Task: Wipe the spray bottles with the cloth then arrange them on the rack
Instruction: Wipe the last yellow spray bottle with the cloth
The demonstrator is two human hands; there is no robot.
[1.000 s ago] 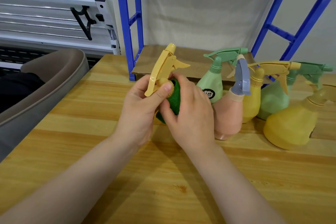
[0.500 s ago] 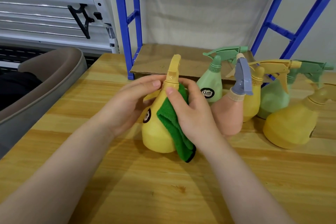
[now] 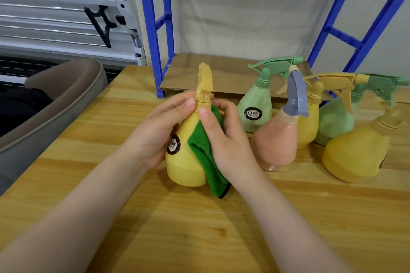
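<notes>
Item: yellow spray bottle (image 3: 186,162), upright on the wooden table (image 3: 111,184), my left hand (image 3: 155,135) curled round its neck and side. Green cloth (image 3: 206,153): pressed against the bottle's right flank, gripped in my right hand (image 3: 224,139). Five other bottles (image 3: 275,139) stand grouped at right, before the blue rack (image 3: 153,29).

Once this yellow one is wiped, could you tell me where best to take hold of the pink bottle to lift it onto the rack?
Probably by the neck, just under the grey trigger head. The pink bottle leans and narrows towards the top, so fingers would close round it easily there. Come from the near left side, since other bottles crowd its right and back.
</notes>
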